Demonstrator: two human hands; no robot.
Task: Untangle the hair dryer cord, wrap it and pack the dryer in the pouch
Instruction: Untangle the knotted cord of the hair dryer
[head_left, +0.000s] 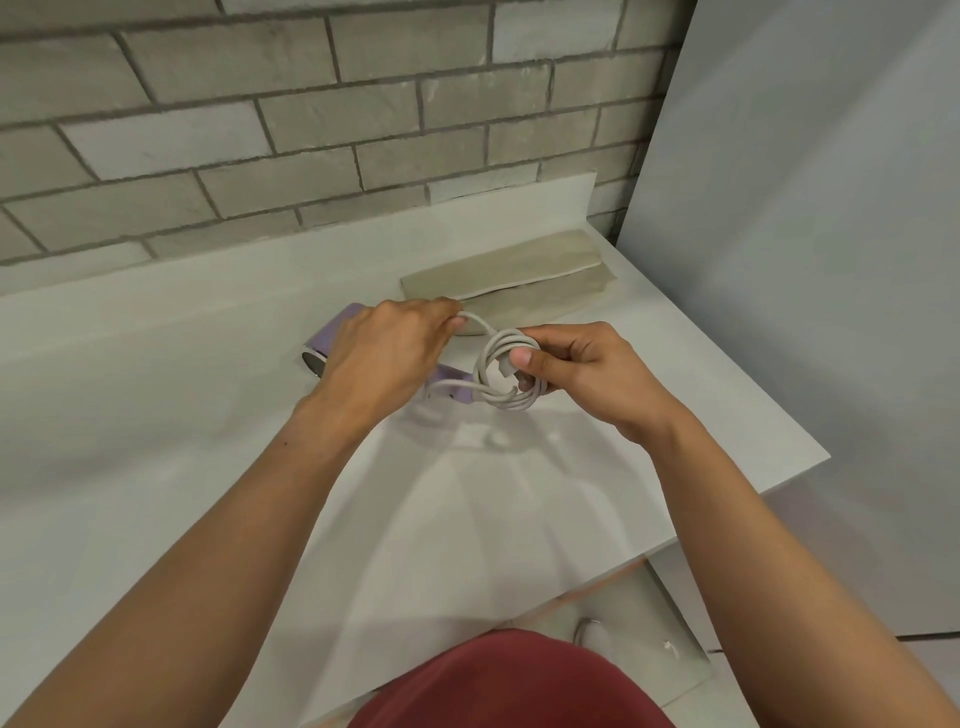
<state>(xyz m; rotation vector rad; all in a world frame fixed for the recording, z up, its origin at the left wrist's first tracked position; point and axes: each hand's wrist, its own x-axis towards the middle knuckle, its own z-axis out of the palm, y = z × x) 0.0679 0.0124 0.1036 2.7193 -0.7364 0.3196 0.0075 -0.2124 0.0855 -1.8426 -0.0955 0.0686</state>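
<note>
Cord-wrapping step, nearly done by the look of it. Right hand (582, 374) is closed around a small coil of the white cord (506, 374), thumb pressed on the front of the loops, fingers behind; the coil is held just above the counter (182, 415). Left hand (384, 353) is curled shut, pinching the last free run of cord near its fingertips, and it rests over the lilac hair dryer (332, 338), which lies on the counter under and left of that hand; one round end shows at the left. Beige pouch (519, 275) lies flat on the counter just behind both hands, not yet touched; can't tell whether its mouth is open. Next move likely calls for laying the last loop on or tucking it in, keeping the coil pinched so it doesn't spring loose, then reaching for the pouch.
</note>
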